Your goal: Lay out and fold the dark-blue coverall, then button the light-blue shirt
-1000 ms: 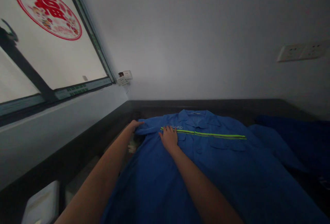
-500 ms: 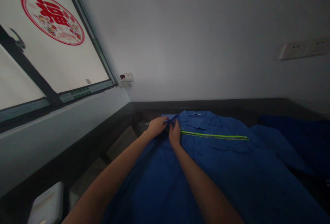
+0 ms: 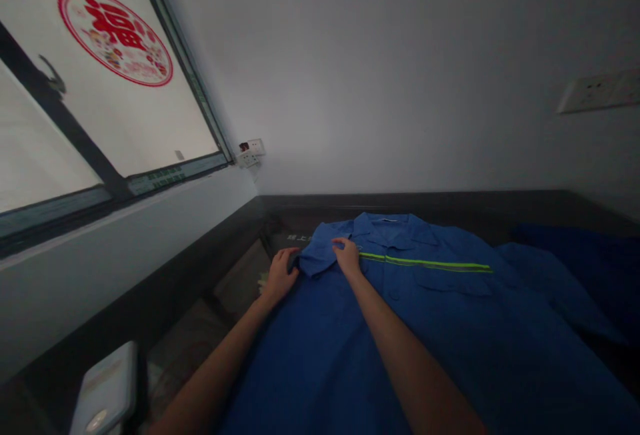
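A blue work shirt (image 3: 430,315) with a yellow-green stripe lies front up, its collar toward the wall. Its left-hand sleeve (image 3: 320,255) is spread out, with the short end pointing left. At the tip of that sleeve is my left hand (image 3: 281,276), thumb and fingers apart, beside the cloth edge; whether it touches the cloth is unclear. My right hand (image 3: 347,257) rests on the shirt near the shoulder, left of the stripe, its fingers stretched leftward and slightly parted.
A dark blue cloth (image 3: 575,255) lies to the right of the shirt. At lower left stands a pale, rounded box-like device (image 3: 107,381). A window (image 3: 150,121) with a red round sticker is at left. Wall sockets (image 3: 250,153) sit in the corner, and others (image 3: 597,91) at right.
The bunched sleeve between both hands is now laid out flatter. My left hand has let go and moved left and down; my right hand has shifted slightly. The view has turned a little left.
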Demonstrator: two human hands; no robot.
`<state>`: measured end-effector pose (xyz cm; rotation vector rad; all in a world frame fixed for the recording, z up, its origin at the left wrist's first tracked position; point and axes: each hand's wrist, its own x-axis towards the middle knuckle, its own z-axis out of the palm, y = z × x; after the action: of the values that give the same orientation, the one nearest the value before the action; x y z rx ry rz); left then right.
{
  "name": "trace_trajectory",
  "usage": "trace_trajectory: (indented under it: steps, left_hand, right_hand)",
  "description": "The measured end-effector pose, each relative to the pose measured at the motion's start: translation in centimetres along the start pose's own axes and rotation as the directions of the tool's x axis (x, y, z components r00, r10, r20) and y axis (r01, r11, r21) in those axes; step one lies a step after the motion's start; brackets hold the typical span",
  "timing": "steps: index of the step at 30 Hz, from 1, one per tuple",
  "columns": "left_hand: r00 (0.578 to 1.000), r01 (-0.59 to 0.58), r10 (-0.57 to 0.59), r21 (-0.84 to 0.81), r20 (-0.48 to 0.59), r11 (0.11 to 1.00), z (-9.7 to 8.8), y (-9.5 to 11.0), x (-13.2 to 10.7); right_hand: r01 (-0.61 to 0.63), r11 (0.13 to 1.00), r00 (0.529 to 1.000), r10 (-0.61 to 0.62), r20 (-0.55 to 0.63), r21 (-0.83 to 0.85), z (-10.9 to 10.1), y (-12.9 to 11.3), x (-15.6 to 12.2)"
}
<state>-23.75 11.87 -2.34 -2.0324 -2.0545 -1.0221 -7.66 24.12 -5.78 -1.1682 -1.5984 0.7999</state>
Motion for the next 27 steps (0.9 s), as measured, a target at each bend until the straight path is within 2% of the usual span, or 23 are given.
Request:
trace_trajectory:
  steps: [5, 9, 12, 14, 18, 21, 25, 27]
  left_hand:
    - [0.998, 0.037, -0.038, 0.026, 0.047, 0.999, 0.5, -2.2, -0.5]
    - [0.989, 0.115, -0.114, -0.007, 0.095, 0.993, 0.4, -3.2, -0.2]
    - [0.979, 0.189, -0.182, -0.066, 0.094, 0.98, 0.4, -3.8, -0.1]
    - [0.978, 0.196, -0.189, -0.08, 0.087, 0.977, 0.4, -3.8, -0.1]
    - [0.997, 0.061, -0.058, -0.051, 0.058, 0.997, 0.2, -2.8, 0.0]
    - [0.996, -0.055, 0.056, -0.02, 0.071, 0.998, -0.3, -1.0, 0.2]
    - [0.967, -0.153, 0.15, 0.002, 0.205, 0.988, -0.9, 1.3, 0.3]
    - [0.937, -0.18, 0.158, 0.042, 0.31, 0.983, -1.0, 1.9, 0.1]
  right_hand:
    - [0.032, 0.997, 0.997, -0.027, 0.072, -0.066, 0.2, -0.3, -0.6]
    - [0.041, 0.995, 0.994, -0.032, 0.1, -0.093, -0.3, -0.8, -0.1]
    - [0.012, 0.996, 0.991, 0.001, 0.137, -0.092, -0.8, -0.9, 0.8]
    - [-0.027, 0.996, 0.983, 0.042, 0.181, -0.086, -0.9, -0.8, 1.1]
    - [-0.061, 0.992, 0.964, 0.087, 0.25, -0.107, -1.9, -0.4, 1.3]
    - [-0.034, 0.985, 0.98, 0.066, 0.187, -0.168, -3.5, -0.3, 1.8]
    - [0.01, 0.963, 1.0, -0.004, 0.024, -0.269, -5.3, -0.8, 2.7]
    - [0.09, 0.932, 0.996, -0.079, 0.047, -0.35, -5.3, -1.1, 2.5]
